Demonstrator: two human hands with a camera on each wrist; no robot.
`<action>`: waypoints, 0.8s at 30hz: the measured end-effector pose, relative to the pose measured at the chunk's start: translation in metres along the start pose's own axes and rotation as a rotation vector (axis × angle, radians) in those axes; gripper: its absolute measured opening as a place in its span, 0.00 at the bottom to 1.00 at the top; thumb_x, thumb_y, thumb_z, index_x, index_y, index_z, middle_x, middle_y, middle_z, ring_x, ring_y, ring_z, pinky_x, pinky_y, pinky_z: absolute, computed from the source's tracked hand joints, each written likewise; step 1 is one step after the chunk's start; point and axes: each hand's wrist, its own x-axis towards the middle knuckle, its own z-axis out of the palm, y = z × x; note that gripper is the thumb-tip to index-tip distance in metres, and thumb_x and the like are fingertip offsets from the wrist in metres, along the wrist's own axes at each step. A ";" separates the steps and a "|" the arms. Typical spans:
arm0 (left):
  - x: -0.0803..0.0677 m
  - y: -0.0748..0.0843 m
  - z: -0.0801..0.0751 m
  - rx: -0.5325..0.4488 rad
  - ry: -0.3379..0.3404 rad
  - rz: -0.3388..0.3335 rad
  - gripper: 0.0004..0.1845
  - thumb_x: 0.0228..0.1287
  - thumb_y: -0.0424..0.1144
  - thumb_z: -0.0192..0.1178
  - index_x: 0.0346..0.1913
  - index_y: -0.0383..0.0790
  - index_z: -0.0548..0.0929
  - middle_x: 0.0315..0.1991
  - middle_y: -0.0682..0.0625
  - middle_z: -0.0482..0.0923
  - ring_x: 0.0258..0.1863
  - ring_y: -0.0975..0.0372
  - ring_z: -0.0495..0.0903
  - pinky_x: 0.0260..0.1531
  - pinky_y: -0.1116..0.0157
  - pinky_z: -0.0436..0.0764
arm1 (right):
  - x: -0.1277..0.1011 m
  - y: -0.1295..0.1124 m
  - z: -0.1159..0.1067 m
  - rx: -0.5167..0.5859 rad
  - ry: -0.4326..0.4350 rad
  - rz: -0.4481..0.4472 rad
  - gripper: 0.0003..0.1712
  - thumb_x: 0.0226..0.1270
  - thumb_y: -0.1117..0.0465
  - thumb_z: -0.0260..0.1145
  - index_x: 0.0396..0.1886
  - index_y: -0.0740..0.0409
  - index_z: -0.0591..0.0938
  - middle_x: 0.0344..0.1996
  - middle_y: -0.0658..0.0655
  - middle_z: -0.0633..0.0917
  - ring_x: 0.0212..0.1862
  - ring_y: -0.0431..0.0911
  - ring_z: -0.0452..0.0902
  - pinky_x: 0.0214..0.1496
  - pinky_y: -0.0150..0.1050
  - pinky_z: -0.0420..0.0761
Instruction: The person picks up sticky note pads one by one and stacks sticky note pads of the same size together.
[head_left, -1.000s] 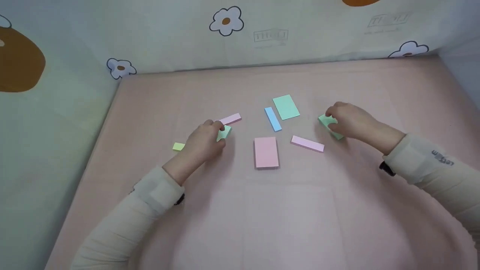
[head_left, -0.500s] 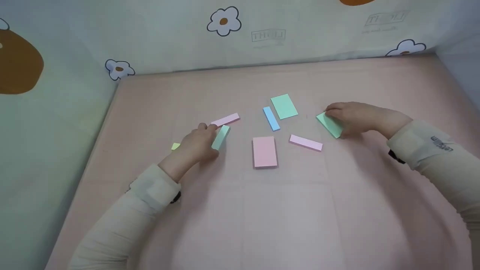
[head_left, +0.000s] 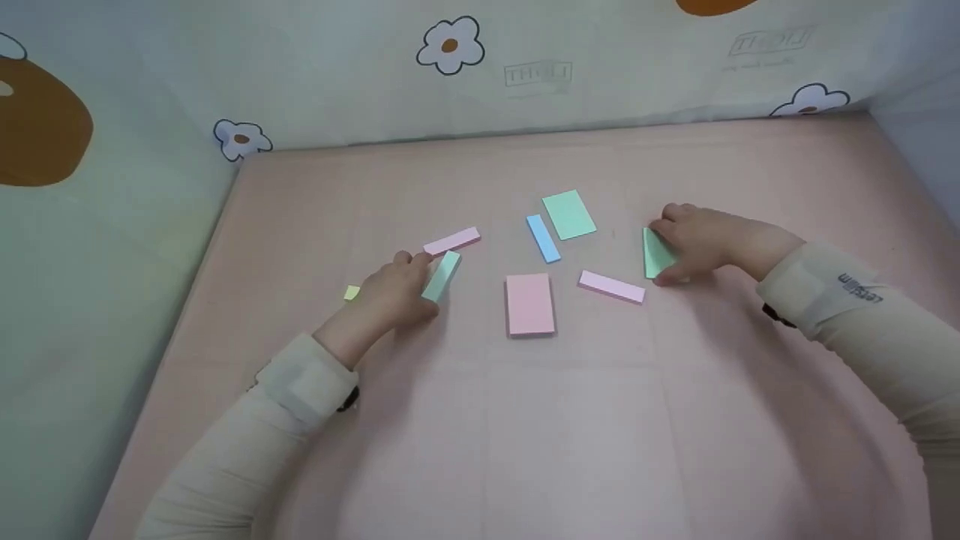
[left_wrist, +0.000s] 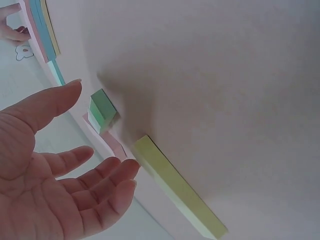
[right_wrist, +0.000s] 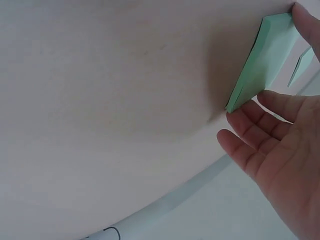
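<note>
My left hand (head_left: 411, 279) lies open on the pink table (head_left: 525, 435), palm turned toward a narrow green note pad (head_left: 442, 274) just right of the thumb. In the left wrist view the fingers (left_wrist: 107, 182) are straight and hold nothing, and a yellow pad (left_wrist: 175, 192) lies close by them. My right hand (head_left: 662, 249) pinches a wider green pad (head_left: 654, 259) between thumb and fingers. That pad (right_wrist: 262, 60) is tilted up on one edge.
Between the hands lie a large pink pad (head_left: 530, 303), a pink strip (head_left: 611, 287), a blue strip (head_left: 543, 238) and a green pad (head_left: 569, 214). Another pink strip (head_left: 451, 241) lies beyond my left hand. Flower-print cloth walls (head_left: 450, 67) close the back and sides.
My left hand let go of the narrow green pad and opened beside it. My right hand turned its green pad from a slant to nearly straight and tipped it up.
</note>
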 end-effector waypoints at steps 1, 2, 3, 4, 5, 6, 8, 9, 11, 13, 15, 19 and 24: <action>0.000 0.000 0.000 -0.004 0.000 -0.005 0.38 0.53 0.40 0.63 0.65 0.35 0.59 0.51 0.38 0.67 0.43 0.51 0.72 0.48 0.52 0.73 | 0.000 -0.001 0.000 -0.003 -0.003 0.003 0.43 0.50 0.46 0.67 0.59 0.70 0.66 0.50 0.65 0.70 0.47 0.54 0.65 0.51 0.51 0.70; 0.001 0.000 0.001 -0.007 -0.001 -0.008 0.38 0.53 0.40 0.63 0.66 0.35 0.59 0.51 0.38 0.67 0.43 0.51 0.72 0.48 0.52 0.73 | 0.000 -0.001 0.001 -0.006 -0.004 0.002 0.43 0.50 0.47 0.67 0.59 0.70 0.66 0.49 0.65 0.70 0.47 0.54 0.65 0.51 0.50 0.70; 0.001 -0.001 0.001 -0.010 -0.004 -0.013 0.38 0.54 0.40 0.63 0.66 0.36 0.59 0.51 0.38 0.67 0.43 0.51 0.71 0.48 0.52 0.73 | 0.001 -0.001 0.001 -0.006 -0.005 0.000 0.43 0.50 0.47 0.67 0.59 0.70 0.66 0.49 0.64 0.70 0.47 0.54 0.65 0.51 0.50 0.70; 0.001 -0.001 0.001 -0.013 -0.007 -0.018 0.38 0.54 0.41 0.63 0.66 0.36 0.58 0.52 0.38 0.67 0.43 0.51 0.71 0.48 0.53 0.72 | 0.001 -0.001 0.001 -0.008 -0.006 -0.002 0.42 0.49 0.48 0.67 0.59 0.70 0.66 0.49 0.64 0.70 0.47 0.54 0.65 0.51 0.50 0.70; 0.001 -0.001 0.001 -0.016 -0.008 -0.022 0.38 0.54 0.41 0.63 0.66 0.36 0.58 0.52 0.38 0.67 0.44 0.51 0.71 0.49 0.53 0.72 | 0.001 -0.001 0.001 -0.014 -0.006 -0.007 0.42 0.49 0.48 0.67 0.59 0.70 0.67 0.49 0.64 0.70 0.47 0.54 0.65 0.51 0.50 0.70; 0.001 -0.001 0.001 -0.018 -0.011 -0.026 0.38 0.54 0.41 0.63 0.67 0.37 0.58 0.52 0.39 0.67 0.44 0.51 0.71 0.49 0.52 0.72 | 0.001 -0.001 0.001 -0.023 -0.005 -0.012 0.42 0.49 0.48 0.67 0.58 0.70 0.67 0.49 0.65 0.70 0.47 0.54 0.65 0.51 0.50 0.70; 0.002 -0.001 0.000 -0.021 -0.016 -0.026 0.38 0.54 0.41 0.62 0.67 0.37 0.58 0.52 0.39 0.67 0.44 0.51 0.71 0.49 0.52 0.72 | 0.002 -0.001 0.001 -0.041 -0.006 -0.024 0.42 0.49 0.47 0.66 0.58 0.70 0.67 0.48 0.65 0.71 0.46 0.54 0.65 0.50 0.50 0.70; 0.002 -0.001 0.000 -0.022 -0.016 -0.024 0.38 0.54 0.41 0.62 0.67 0.37 0.58 0.53 0.39 0.67 0.45 0.51 0.71 0.50 0.52 0.72 | 0.003 -0.001 0.001 -0.051 -0.009 -0.028 0.42 0.49 0.46 0.66 0.58 0.71 0.66 0.47 0.65 0.71 0.46 0.54 0.65 0.50 0.50 0.70; 0.002 -0.002 -0.001 -0.015 -0.009 -0.001 0.37 0.54 0.40 0.62 0.66 0.36 0.58 0.52 0.38 0.67 0.44 0.50 0.72 0.49 0.52 0.72 | 0.003 -0.001 0.001 -0.063 -0.010 -0.036 0.43 0.49 0.46 0.65 0.58 0.71 0.66 0.47 0.66 0.71 0.46 0.55 0.66 0.50 0.50 0.70; 0.001 -0.003 -0.001 -0.009 0.000 0.015 0.36 0.55 0.40 0.61 0.66 0.35 0.59 0.52 0.38 0.68 0.45 0.50 0.72 0.49 0.52 0.72 | 0.003 -0.002 0.001 -0.063 -0.011 -0.040 0.43 0.49 0.46 0.65 0.58 0.71 0.65 0.46 0.66 0.71 0.46 0.56 0.65 0.49 0.50 0.70; 0.001 -0.003 -0.001 -0.005 0.009 0.030 0.36 0.55 0.39 0.61 0.65 0.35 0.59 0.52 0.38 0.68 0.45 0.50 0.73 0.48 0.52 0.72 | 0.003 -0.001 0.001 -0.055 -0.011 -0.042 0.43 0.48 0.47 0.65 0.58 0.71 0.65 0.46 0.66 0.70 0.46 0.56 0.65 0.48 0.50 0.70; 0.001 -0.003 -0.001 -0.002 0.018 0.035 0.36 0.56 0.40 0.61 0.66 0.35 0.59 0.53 0.37 0.68 0.45 0.50 0.73 0.49 0.52 0.72 | 0.003 -0.001 0.002 -0.045 -0.008 -0.050 0.43 0.48 0.48 0.65 0.57 0.71 0.65 0.45 0.65 0.70 0.45 0.56 0.65 0.47 0.50 0.70; 0.002 -0.003 0.001 -0.002 0.026 0.023 0.35 0.57 0.40 0.60 0.66 0.35 0.59 0.54 0.37 0.68 0.45 0.50 0.73 0.50 0.51 0.72 | 0.004 0.000 0.003 -0.030 -0.009 -0.041 0.43 0.48 0.47 0.65 0.57 0.71 0.65 0.45 0.65 0.70 0.45 0.55 0.65 0.47 0.50 0.71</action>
